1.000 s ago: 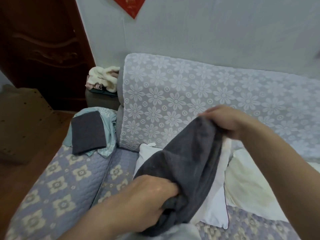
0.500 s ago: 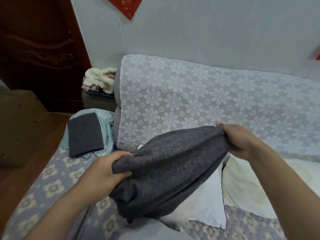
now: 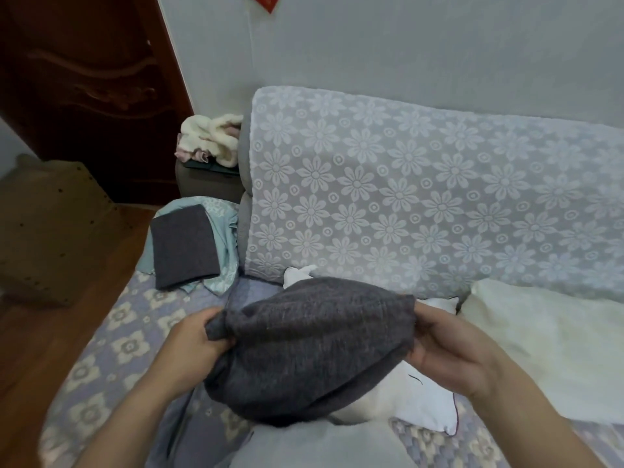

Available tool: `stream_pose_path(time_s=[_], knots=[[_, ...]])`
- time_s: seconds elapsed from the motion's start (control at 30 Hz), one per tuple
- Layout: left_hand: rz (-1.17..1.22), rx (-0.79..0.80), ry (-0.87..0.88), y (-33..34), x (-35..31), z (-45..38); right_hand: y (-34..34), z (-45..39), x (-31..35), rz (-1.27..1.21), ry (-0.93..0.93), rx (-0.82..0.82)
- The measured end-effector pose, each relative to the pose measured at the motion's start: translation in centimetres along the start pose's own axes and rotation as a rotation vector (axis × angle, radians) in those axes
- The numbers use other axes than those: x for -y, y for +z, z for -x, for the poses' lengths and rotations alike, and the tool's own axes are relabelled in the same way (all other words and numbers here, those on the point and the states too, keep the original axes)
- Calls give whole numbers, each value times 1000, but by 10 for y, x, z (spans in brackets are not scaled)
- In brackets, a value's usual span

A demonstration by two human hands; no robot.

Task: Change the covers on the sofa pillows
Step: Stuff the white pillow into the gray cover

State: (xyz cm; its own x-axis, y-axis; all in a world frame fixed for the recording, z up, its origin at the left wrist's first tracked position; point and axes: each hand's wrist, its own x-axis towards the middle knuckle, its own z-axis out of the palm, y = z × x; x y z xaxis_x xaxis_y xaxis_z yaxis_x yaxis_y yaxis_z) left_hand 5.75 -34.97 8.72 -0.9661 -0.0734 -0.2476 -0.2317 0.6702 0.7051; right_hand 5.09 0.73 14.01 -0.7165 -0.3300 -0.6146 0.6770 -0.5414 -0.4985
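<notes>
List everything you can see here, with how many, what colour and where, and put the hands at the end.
grey cover: 1, dark grey, held up over the seat
white pillow: 1, white, on the seat under the grey cover
cream pillow: 1, cream, right, against the backrest
folded cover: 1, dark grey, on the teal cloth
teal cloth: 1, pale teal, left end of the sofa
sofa: 1, flowered covers
fluffy bundle: 1, cream, beside the sofa
door: 1, dark wood, upper left
left hand: grips the grey cover
right hand: grips the grey cover

Both bare forearms reach forward, hands level and spread apart. Left hand (image 3: pixel 194 336) pinches the dark grey cover (image 3: pixel 314 346) at one end, right hand (image 3: pixel 445 349) grips the other.
</notes>
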Motion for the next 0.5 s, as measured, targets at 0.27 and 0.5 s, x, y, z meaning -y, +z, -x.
stream_pose_path(time_s=[0.27,0.5], knots=[[-110,95,-15,-10,8,-9,22,-15,-35,-283,6,231],[161,158,-50,-11,20,-2,11,-15,-23,-91,-32,161]])
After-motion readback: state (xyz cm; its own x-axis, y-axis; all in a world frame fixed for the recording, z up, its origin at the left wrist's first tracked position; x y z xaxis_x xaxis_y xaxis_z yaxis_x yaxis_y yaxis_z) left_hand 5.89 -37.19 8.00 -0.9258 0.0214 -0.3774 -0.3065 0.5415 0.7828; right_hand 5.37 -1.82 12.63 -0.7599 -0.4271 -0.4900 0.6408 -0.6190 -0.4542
